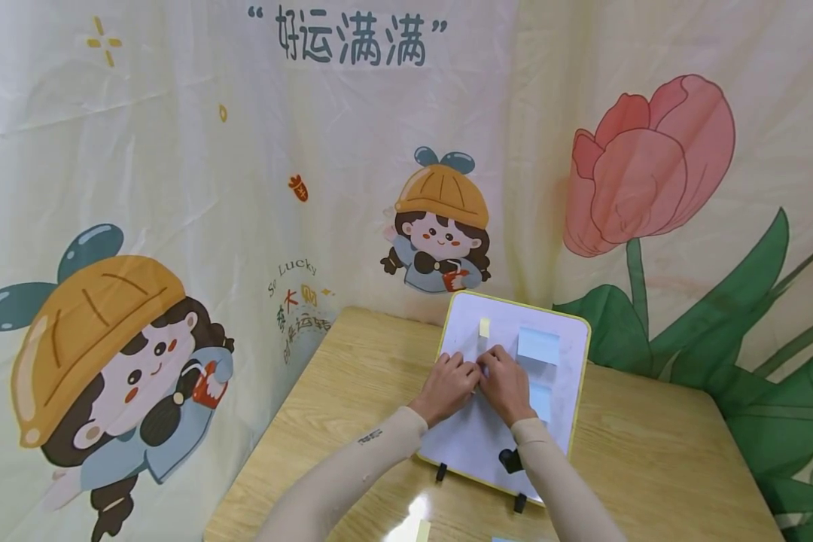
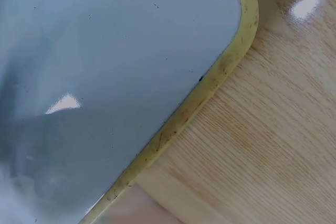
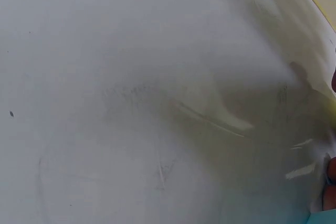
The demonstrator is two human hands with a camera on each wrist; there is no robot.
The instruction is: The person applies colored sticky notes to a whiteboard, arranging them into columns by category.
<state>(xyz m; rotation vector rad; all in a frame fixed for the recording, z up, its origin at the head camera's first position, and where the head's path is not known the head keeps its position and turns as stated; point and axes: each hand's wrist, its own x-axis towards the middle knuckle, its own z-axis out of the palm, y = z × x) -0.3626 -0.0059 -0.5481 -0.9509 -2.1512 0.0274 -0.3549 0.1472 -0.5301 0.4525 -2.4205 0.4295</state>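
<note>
A whiteboard (image 1: 477,452) with a yellow rim leans on a stand on the wooden table. Over its middle, my left hand (image 1: 449,385) and right hand (image 1: 506,384) meet at the fingertips, fingers bent, close to the board's face. Whatever lies between the fingertips is hidden in the head view. At the right wrist view's edge, a blurred yellow patch (image 3: 333,111) shows beside fingers (image 3: 331,190). Just above the hands, a small yellow sticky note (image 1: 484,328) is on the board. Two blue sticky notes, an upper one (image 1: 538,346) and a lower one (image 1: 539,400), are on its right side.
A black clip-like piece (image 1: 510,461) is on the lower board by the right sleeve. Black feet (image 1: 441,473) hold the board's bottom edge. At the table's near edge, a yellow strip (image 1: 423,531) and a blue edge (image 1: 504,539) show. Printed curtains (image 1: 352,226) hang behind.
</note>
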